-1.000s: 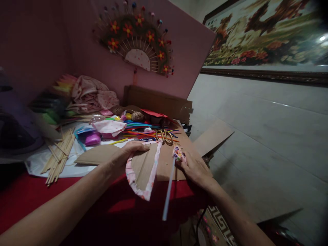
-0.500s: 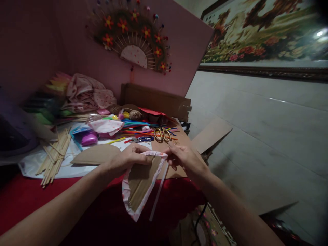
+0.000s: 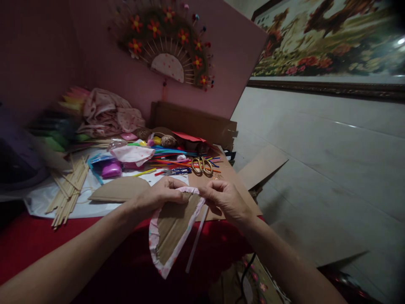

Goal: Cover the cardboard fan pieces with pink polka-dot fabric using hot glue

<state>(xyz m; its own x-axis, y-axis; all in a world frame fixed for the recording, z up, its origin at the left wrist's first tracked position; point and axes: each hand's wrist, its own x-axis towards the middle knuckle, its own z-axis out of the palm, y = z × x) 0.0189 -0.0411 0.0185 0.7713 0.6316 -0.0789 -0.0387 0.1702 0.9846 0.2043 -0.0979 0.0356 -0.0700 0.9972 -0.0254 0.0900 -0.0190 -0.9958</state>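
Observation:
Between my hands is a half-round piece of cardboard (image 3: pixel 177 223), its edge wrapped in pale pink patterned cloth, its bare brown back facing me. My left hand (image 3: pixel 166 194) grips the upper left rim, thumb on the cardboard. At the upper right corner, the thumb and fingers of my right hand (image 3: pixel 221 200) pinch the cloth edge. A translucent stick (image 3: pixel 194 249), perhaps a glue stick, hangs down beside the piece below my right hand; its upper end is hidden. Beyond my left wrist lies a plain cardboard half-circle (image 3: pixel 122 190).
Wooden sticks (image 3: pixel 68 194) lie at the left. Gold-handled scissors (image 3: pixel 201 166), pliers (image 3: pixel 177 171) and coloured pipe cleaners (image 3: pixel 171 153) are behind my hands. Crumpled pink cloth (image 3: pixel 106 112) sits farther back. A decorated fan (image 3: pixel 167 50) hangs above the table with its red cover (image 3: pixel 95 236).
My right thumb and fingers have come down onto the cloth at the corner and closed on it. The wrapped cardboard has shifted slightly left and down.

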